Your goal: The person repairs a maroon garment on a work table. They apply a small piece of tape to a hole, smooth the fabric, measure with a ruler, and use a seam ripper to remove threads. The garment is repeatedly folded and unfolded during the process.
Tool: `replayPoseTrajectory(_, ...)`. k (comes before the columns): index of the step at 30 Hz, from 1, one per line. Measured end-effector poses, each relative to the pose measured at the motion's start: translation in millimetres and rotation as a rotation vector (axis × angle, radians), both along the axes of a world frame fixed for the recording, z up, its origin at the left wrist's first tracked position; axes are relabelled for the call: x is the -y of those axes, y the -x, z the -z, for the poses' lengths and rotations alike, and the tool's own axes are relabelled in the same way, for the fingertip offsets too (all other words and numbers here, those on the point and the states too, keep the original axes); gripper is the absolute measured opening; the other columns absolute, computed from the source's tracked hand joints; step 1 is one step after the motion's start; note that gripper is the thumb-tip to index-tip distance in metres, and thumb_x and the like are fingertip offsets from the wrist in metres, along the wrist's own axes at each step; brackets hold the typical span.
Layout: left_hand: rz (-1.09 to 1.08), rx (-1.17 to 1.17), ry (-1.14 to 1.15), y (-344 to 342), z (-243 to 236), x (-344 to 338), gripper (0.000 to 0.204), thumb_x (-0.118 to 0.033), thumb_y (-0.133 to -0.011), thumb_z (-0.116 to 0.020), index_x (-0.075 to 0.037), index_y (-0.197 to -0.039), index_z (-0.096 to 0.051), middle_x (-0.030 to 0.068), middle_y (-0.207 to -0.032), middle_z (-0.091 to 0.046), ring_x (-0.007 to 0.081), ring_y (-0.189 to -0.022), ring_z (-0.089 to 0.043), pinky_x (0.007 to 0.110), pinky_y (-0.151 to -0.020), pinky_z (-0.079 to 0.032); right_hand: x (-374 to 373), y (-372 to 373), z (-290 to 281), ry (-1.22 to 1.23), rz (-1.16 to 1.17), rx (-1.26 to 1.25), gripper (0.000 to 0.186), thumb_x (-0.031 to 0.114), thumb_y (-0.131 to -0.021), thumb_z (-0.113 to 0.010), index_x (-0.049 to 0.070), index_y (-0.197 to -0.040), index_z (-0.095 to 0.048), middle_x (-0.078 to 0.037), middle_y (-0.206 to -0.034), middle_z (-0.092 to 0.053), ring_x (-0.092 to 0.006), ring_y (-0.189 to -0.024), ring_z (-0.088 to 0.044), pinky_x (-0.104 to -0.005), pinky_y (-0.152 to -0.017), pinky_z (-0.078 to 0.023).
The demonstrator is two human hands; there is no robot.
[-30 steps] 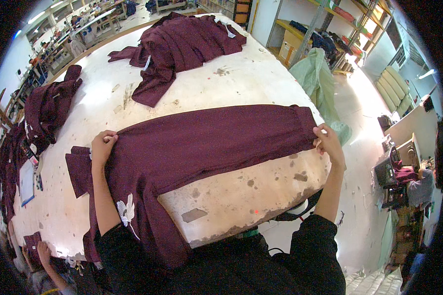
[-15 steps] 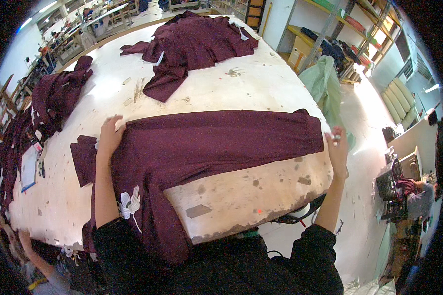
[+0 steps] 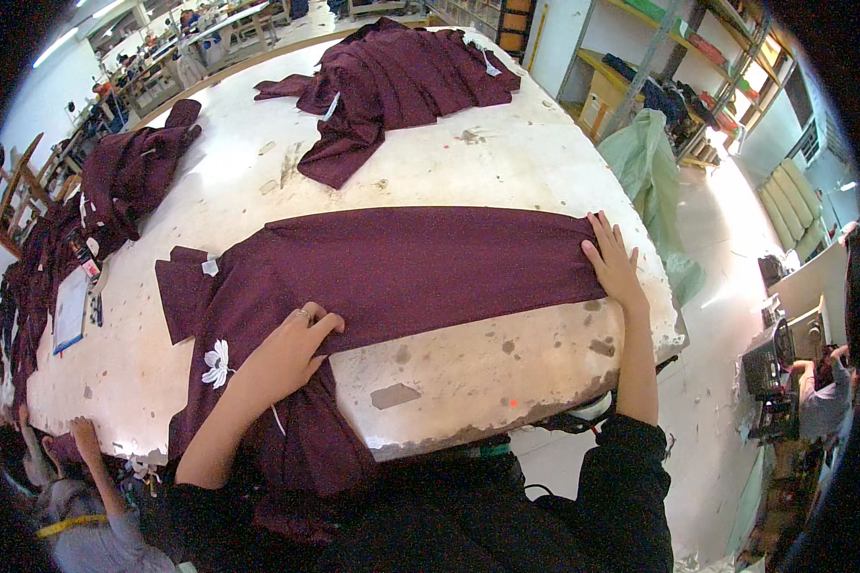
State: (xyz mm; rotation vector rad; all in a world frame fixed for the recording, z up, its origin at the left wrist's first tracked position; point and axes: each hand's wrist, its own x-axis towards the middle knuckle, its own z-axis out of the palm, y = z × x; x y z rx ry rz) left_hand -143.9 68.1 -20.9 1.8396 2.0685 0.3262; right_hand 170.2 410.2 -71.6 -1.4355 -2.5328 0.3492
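A long maroon garment [image 3: 420, 263] lies across the near part of the worktable [image 3: 459, 162], folds hanging over the front edge. My left hand [image 3: 301, 349], a ring on one finger, rests on its middle near the lower edge, fingers bent but apart. A white flower-shaped piece [image 3: 216, 364] is beside that forearm on the cloth. My right hand [image 3: 612, 263] lies open with fingers spread on the garment's narrow right end. A small white label [image 3: 210, 265] shows at the upper left of the garment.
Maroon garment piles [image 3: 411, 81] lie at the back and left, near a clipboard [image 3: 72, 310]. Co-workers work at lower left [image 3: 96, 540] and far right [image 3: 822, 392]. Green plastic sheeting [image 3: 640, 172] and metal shelving [image 3: 669, 67] stand beside the table's right edge.
My left hand has moved from the garment's upper-left edge down and right to its middle. My right hand, earlier pinched at the end, then lifted, now lies spread on the cloth.
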Motion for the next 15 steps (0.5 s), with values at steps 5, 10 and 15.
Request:
replayPoseTrajectory(5, -0.047, -0.151, 0.127, 4.6, 6.2, -3.8, 0.055, -0.007, -0.064, -0.068, -0.005, -0.113, -0.043, 0.0183, -0.112, -0.044, 0.0366, -0.113, -0.041, 0.042, -0.096, -0.038, -5.3, -0.9, 5.8, 0.001, -0.012, -0.014, 0.055, 0.054, -0.090, -0.033, 0.031, -0.139, -0.026, 0.001, -0.148, -0.017, -0.0303, -0.136, -0.014, -0.0657, -0.101, -0.003)
replayPoseTrajectory(10, -0.041, -0.340, 0.214, -1.0, -3.4, -11.4, 0.064, -0.023, -0.063, -0.071, -0.003, -0.117, -0.043, 0.0182, -0.120, -0.043, 0.0351, -0.116, -0.040, 0.045, -0.098, -0.035, 2.3, -2.9, -8.1, -0.055, 0.009, -0.175, 0.053, 0.045, -0.091, -0.041, 0.020, -0.137, -0.032, -0.007, -0.144, -0.027, -0.0291, -0.134, -0.022, -0.0520, -0.106, -0.013)
replayPoseTrajectory(15, -0.012, -0.138, 0.003, -4.9, -24.4, 8.9, 0.071, -0.036, -0.069, -0.071, -0.005, -0.126, -0.041, 0.0171, -0.130, -0.039, 0.0340, -0.122, -0.036, 0.043, -0.102, -0.030, 37.7, -42.4, -54.5, -0.257, 0.125, -0.960, 0.027, 0.022, -0.092, -0.045, 0.002, -0.109, -0.054, -0.009, -0.107, -0.055, -0.0166, -0.099, -0.050, -0.0294, -0.088, -0.037)
